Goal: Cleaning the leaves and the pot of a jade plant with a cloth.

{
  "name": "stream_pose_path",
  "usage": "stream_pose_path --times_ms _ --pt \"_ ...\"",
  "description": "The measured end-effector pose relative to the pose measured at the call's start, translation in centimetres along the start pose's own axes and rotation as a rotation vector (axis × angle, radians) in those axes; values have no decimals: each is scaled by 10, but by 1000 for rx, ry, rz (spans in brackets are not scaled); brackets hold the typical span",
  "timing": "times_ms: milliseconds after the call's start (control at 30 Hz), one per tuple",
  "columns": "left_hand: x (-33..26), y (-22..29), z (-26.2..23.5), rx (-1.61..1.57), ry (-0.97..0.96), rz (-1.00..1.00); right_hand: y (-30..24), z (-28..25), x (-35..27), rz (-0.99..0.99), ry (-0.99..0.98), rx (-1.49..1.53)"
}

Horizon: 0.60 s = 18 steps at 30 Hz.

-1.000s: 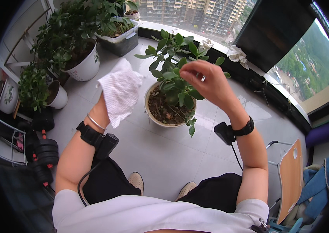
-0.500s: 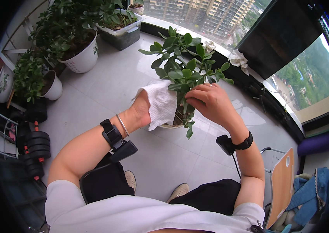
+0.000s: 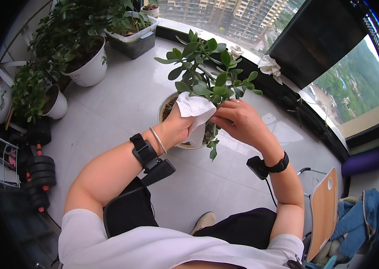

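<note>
A leafy green potted plant (image 3: 220, 80) with thick oval leaves stands in a round pale pot (image 3: 164, 112) on the floor in front of me. My left hand (image 3: 181, 125) holds a white textured paper towel (image 3: 195, 106), which drapes over its fingers against the lower leaves on the plant's near side. The towel hides most of those fingers. At the right side of the plant my right hand (image 3: 239, 119) has its thumb and fingers pinched together at a leaf or stem just beside the towel. Its fingertips are partly covered by foliage.
More potted plants in a white pot (image 3: 92, 67), a smaller white pot (image 3: 58, 103) and a clear tub (image 3: 133, 42) stand at the left. Dumbbells (image 3: 41, 170) lie below them. Crumpled tissue (image 3: 270, 67) rests on the window ledge. A folding table (image 3: 323, 210) leans at the right.
My left hand has moved right with the paper towel, closer to my right hand, uncovering the pot's left rim. My right hand keeps its pinch at the foliage. The view has shifted slightly.
</note>
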<state>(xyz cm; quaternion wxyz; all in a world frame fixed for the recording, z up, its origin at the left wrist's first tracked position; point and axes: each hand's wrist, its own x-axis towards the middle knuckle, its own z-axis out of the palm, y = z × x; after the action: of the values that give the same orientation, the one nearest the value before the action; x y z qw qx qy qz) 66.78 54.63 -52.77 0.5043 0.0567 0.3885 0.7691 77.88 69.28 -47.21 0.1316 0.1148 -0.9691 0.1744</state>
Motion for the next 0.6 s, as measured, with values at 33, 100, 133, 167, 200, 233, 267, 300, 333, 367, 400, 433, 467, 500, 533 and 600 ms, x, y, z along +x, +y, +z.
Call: stream_pose_path --times_ms 33,100,133,167,200,233,267,300,333,367,400,433,467,500,533,600 --pt "1 0 3 68 32 31 2 0 0 -15 11 14" --pt "3 -1 0 103 -19 55 4 0 -4 73 66 109" --pt "5 -2 -1 120 -7 79 5 0 -7 160 119 207" --pt "7 -2 -4 138 6 102 12 -1 -10 297 136 293" --pt "10 -3 -8 159 39 99 16 -1 -10 430 203 365" --pt "10 -4 -7 163 33 94 22 -1 -12 570 271 436" --pt "8 -6 -7 180 31 127 32 3 -14 558 298 453" --pt "7 -7 -6 198 28 160 39 5 -15 564 304 453" --pt "4 -6 -6 206 57 144 41 7 -10 536 299 551" --pt "5 -7 -8 213 54 142 40 8 -6 505 294 649" --pt "9 -10 -13 207 22 153 39 5 -5 560 198 774" --pt "11 -11 -16 203 -5 169 38 5 -2 553 203 780" --pt "13 -11 -18 211 -3 173 37 6 1 540 112 810" --pt "15 -13 -21 164 11 145 36 7 4 526 19 838" --pt "15 -12 -20 115 26 116 32 7 4 532 14 889" --pt "14 -10 -19 180 -13 94 35 11 3 510 -8 899"
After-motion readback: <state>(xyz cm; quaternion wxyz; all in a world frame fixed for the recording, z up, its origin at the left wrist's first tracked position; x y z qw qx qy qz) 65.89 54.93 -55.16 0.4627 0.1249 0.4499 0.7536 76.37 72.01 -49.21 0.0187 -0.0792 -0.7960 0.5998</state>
